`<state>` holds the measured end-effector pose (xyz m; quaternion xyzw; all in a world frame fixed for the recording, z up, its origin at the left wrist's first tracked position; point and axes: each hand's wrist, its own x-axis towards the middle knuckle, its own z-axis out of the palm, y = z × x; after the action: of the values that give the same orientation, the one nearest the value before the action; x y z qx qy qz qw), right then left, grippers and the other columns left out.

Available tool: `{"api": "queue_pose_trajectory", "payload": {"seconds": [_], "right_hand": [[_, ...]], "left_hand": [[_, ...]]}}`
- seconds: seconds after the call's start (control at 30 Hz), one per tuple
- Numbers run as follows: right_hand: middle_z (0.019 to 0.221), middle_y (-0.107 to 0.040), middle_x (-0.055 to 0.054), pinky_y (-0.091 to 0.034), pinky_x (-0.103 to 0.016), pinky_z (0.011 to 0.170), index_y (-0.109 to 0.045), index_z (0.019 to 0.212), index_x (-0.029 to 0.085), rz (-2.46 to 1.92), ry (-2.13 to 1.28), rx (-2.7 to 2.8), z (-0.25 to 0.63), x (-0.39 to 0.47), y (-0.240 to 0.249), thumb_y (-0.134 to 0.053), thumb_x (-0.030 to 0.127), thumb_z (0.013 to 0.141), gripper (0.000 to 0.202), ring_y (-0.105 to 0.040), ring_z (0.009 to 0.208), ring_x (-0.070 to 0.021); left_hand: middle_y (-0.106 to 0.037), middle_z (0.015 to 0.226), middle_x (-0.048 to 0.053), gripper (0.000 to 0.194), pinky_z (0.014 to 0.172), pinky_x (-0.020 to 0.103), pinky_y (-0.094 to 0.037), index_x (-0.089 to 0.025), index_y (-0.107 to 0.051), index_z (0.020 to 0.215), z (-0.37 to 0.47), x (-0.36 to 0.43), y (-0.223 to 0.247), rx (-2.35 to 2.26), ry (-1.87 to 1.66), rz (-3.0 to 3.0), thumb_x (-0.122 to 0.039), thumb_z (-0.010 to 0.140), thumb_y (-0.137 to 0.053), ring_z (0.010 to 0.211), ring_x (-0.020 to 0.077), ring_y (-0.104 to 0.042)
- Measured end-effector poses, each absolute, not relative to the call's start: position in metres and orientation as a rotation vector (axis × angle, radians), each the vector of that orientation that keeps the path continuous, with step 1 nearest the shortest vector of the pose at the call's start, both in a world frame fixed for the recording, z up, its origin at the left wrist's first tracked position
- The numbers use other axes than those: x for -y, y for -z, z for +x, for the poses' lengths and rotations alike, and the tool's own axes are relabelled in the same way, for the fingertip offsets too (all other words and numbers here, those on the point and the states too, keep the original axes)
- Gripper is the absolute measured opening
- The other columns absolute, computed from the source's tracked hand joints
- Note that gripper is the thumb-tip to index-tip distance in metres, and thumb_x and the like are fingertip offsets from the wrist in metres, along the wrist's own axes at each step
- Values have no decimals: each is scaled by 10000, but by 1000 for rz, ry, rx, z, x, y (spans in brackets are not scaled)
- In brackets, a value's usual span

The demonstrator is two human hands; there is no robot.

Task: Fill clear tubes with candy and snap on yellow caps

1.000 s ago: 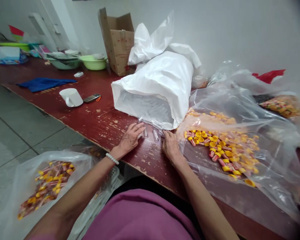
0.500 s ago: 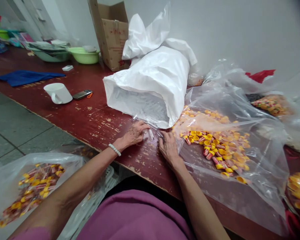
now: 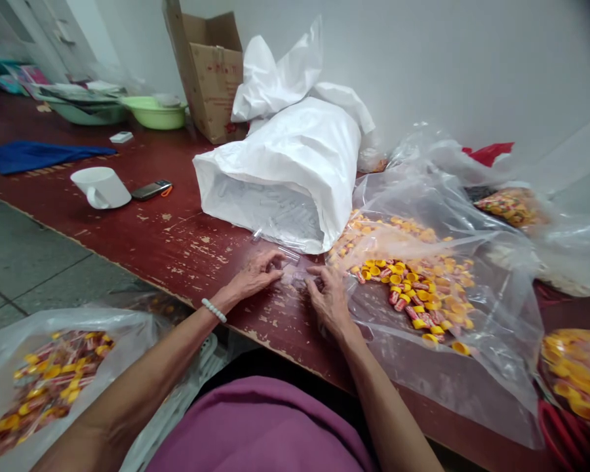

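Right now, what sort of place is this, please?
Probably a small packing or assembly workroom: a long, worn table holds a large white sack of clear tubes and an open plastic bag of yellow-capped pieces.

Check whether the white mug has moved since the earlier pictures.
No. The white mug still sits just left of the phone, the gap unchanged; both shifted together as the camera view moved.

The table (image 3: 177,242) is showing worn, chipped red paint; the mug (image 3: 103,188) is looking smooth and glossy, the box (image 3: 219,92) matt cardboard, the white sack (image 3: 295,147) creased plastic, the tubes (image 3: 289,254) clear, shiny plastic.
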<state>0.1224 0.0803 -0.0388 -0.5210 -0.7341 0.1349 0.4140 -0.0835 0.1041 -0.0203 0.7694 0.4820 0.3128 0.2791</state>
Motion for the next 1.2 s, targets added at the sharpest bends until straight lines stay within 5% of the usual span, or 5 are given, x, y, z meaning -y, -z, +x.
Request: {"api": "queue_pose_trajectory", "payload": {"seconds": [0.23,0.43,0.67,0.93,1.2], "right_hand": [[950,-644,-37,-503,-272,641,-554,1097,201,-1212,-634,1774,98,-66,27,-565,200,788,309,-593,697,-129],[938,-657,-47,-530,-310,732,-621,980,202,-1236,-666,1725,97,-65,34,-590,212,777,206,-638,848,-171],[872,-702,-20,-553,-295,695,-587,952,190,-1104,-1076,1445,92,-69,32,-652,217,715,248,-678,760,-154],[860,-696,-14,-541,-303,740,-594,906,193,-1028,-1075,1422,86,-68,32,-665,254,722,207,-669,780,-149],[948,-665,-47,-515,-319,759,-612,992,192,-1265,-568,1628,102,-72,45,-476,168,813,226,-624,841,-161]], "left_hand": [[-633,1110,93,390,819,293,-458,-152,-599,1134,-76,-82,23,-900,-907,1655,-314,782,-636,982,208,-588],[-661,1076,125,474,804,312,-483,-124,-615,1130,-66,-75,33,-891,-996,1456,-235,683,-728,950,222,-623],[-692,1039,110,445,764,300,-504,-124,-637,1115,-64,-68,34,-994,-1038,1323,-228,690,-715,906,221,-648],[-709,956,69,390,781,287,-512,-137,-665,1003,-65,-58,39,-959,-1221,1121,-177,629,-765,863,188,-653],[-681,878,4,404,799,393,-544,-201,-607,1033,-95,-55,33,-688,-1343,558,-100,654,-706,788,184,-681]]}}
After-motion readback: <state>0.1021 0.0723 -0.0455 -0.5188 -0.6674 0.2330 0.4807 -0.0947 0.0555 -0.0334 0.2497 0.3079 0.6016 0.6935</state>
